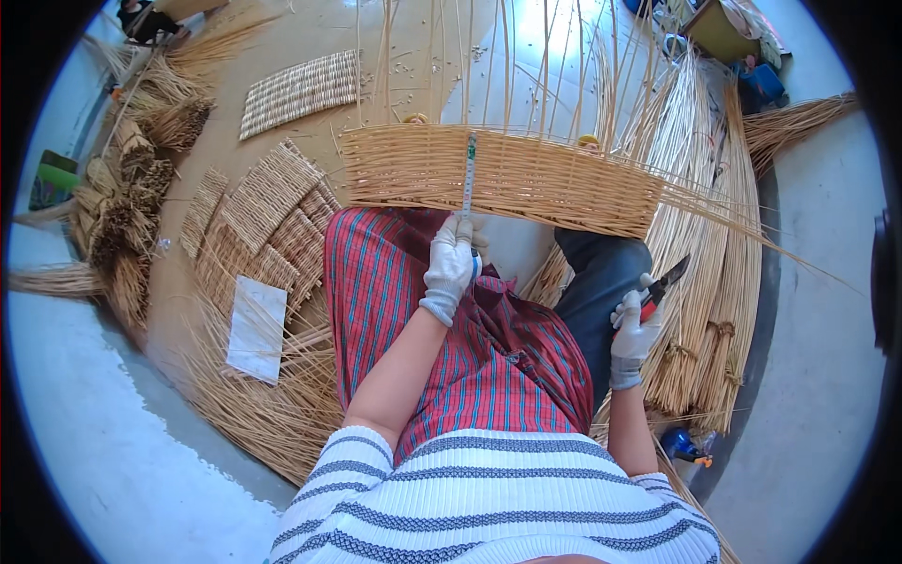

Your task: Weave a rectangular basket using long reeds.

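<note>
A long woven wicker panel [554, 180] lies across my knees, with tall loose stakes rising from its far edge. My gloved left hand [447, 268] is closed around a tape measure at the panel's near edge. Its white blade [468, 183] runs up across the weave to the far edge; the case is mostly hidden by the hand, with a bit of blue showing. To the right, below the panel's corner, my gloved right hand [634, 340] grips pruning shears [669, 278] with red handles and dark blades pointing up and right.
Long bundles of cane [723, 273] lie on the right. At left are several woven mats [272, 197], a white sheet [256, 329] and tied straw bundles [132, 188]. Another mat [303, 91] lies beyond the panel. Loose strands [272, 409] spread by my left side. A blue bottle [678, 442] lies at lower right.
</note>
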Motion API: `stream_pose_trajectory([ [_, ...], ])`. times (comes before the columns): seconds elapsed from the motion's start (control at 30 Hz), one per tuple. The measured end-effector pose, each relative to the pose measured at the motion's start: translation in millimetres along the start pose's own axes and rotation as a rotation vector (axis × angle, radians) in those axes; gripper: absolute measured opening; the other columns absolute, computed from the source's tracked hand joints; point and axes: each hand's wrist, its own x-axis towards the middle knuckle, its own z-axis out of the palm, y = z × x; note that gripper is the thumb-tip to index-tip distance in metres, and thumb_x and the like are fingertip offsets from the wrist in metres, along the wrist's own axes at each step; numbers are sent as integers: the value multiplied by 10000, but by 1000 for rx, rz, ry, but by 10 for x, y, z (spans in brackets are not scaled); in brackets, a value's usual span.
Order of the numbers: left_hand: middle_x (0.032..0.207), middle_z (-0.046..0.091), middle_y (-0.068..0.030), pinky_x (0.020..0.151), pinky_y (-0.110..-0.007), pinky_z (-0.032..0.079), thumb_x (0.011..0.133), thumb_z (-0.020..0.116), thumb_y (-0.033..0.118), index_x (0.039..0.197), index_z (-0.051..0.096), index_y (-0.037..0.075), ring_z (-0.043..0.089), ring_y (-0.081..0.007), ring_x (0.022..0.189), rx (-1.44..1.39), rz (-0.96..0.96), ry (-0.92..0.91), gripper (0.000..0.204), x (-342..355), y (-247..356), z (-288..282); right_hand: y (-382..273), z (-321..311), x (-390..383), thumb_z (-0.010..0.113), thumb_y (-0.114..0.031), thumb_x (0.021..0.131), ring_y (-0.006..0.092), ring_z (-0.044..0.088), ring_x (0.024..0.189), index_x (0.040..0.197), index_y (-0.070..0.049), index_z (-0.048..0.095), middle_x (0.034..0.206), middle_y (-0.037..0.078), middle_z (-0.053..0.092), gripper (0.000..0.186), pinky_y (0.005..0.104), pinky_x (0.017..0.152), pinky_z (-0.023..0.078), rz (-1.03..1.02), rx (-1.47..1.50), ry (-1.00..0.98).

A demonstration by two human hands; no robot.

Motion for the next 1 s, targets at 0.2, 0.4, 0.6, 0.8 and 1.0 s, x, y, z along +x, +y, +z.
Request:
stream_pose_trajectory([
  [0.2, 764, 638, -41, 541, -277, 540, 1079, 478, 230, 1104, 610, 11, 584, -118, 570, -34, -11, -119, 257, 52, 9, 85, -31, 43, -20, 607, -138, 1004, 26, 484, 639, 1341, -65, 517, 874, -30, 518, 356, 183, 536, 435, -34, -114, -12],
  [0.4, 775, 641, -48, 524, -282, 541, 1080, 477, 252, 1123, 606, 18, 621, -134, 581, -34, -86, -132, 271, -3, 18, 134, -13, 32, 4, 604, -134, 1006, 25, 475, 636, 1345, -67, 516, 879, -23, 527, 357, 184, 532, 425, -18, -45, -7],
  [0.6, 793, 652, -59, 560, -287, 570, 1079, 479, 266, 1164, 580, 35, 636, -141, 592, -40, -108, -148, 266, 36, 22, 87, 13, 21, 2, 608, -132, 1003, 25, 483, 643, 1346, -62, 513, 872, -26, 518, 363, 184, 532, 429, -34, -56, -9],
  [0.8, 801, 660, -74, 581, -295, 576, 1079, 479, 258, 1170, 573, 28, 642, -145, 615, -90, -94, -164, 265, 49, -15, 71, 21, 14, 5, 610, -131, 1003, 27, 482, 644, 1345, -67, 513, 880, -25, 516, 361, 184, 531, 426, -41, -58, -22],
  [1.0, 787, 661, -74, 537, -286, 522, 1081, 470, 245, 1105, 604, -5, 617, -148, 592, 66, 6, -116, 285, 15, 44, -7, 23, 11, 12, 610, -124, 1004, 27, 477, 646, 1341, -76, 511, 880, -28, 504, 355, 182, 527, 416, -26, -40, -24],
])
